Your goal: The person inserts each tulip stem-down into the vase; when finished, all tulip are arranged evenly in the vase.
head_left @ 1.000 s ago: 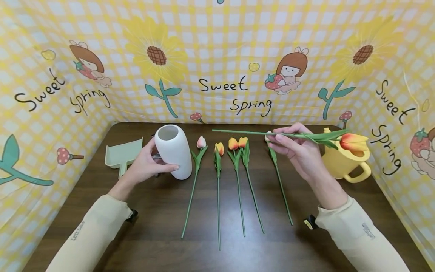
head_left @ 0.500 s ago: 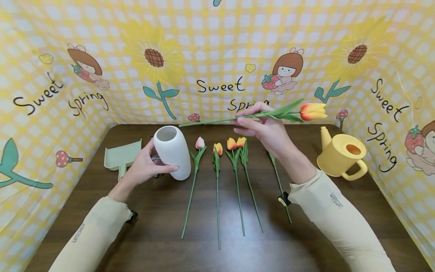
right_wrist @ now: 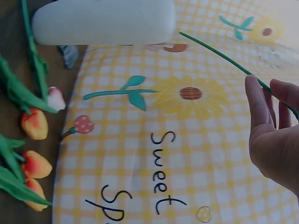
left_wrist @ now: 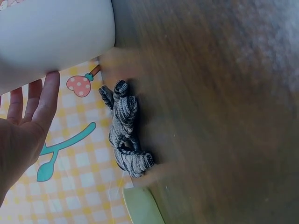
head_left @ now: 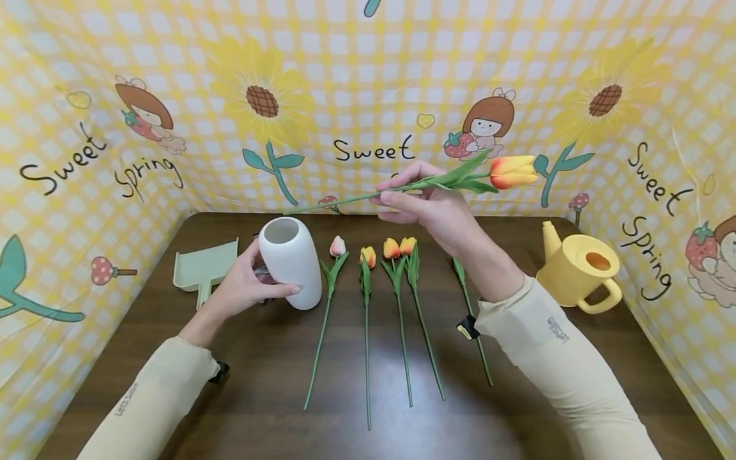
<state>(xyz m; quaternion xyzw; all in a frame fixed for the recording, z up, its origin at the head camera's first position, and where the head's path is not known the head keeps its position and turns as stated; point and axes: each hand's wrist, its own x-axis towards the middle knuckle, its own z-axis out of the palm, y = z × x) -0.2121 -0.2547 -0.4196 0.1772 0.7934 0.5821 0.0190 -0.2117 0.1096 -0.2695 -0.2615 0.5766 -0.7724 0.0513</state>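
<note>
In the head view my left hand [head_left: 246, 281] holds a white vase [head_left: 293, 271] round its side, thumb across the front. The vase leans slightly to the left, mouth up. My right hand [head_left: 437, 204] pinches the stem of a yellow-orange tulip [head_left: 513, 172], which lies nearly level with its bloom to the right. The stem's bare end is close to the vase's mouth; in the right wrist view a gap shows between the stem [right_wrist: 215, 54] and the vase [right_wrist: 105, 23]. The left wrist view shows my left fingers [left_wrist: 48, 95] touching the vase wall.
Several tulips lie in a row on the dark table [head_left: 259, 396], among them a pink one [head_left: 337, 246] and an orange one [head_left: 368, 257]. A yellow watering can [head_left: 577, 271] stands at right. A green dustpan [head_left: 206, 263] and a grey striped cloth item [left_wrist: 125, 126] are at left.
My right hand has moved left and up with the tulip, away from the watering can, bringing the stem end over beside the vase's mouth. My left hand and the vase have hardly moved.
</note>
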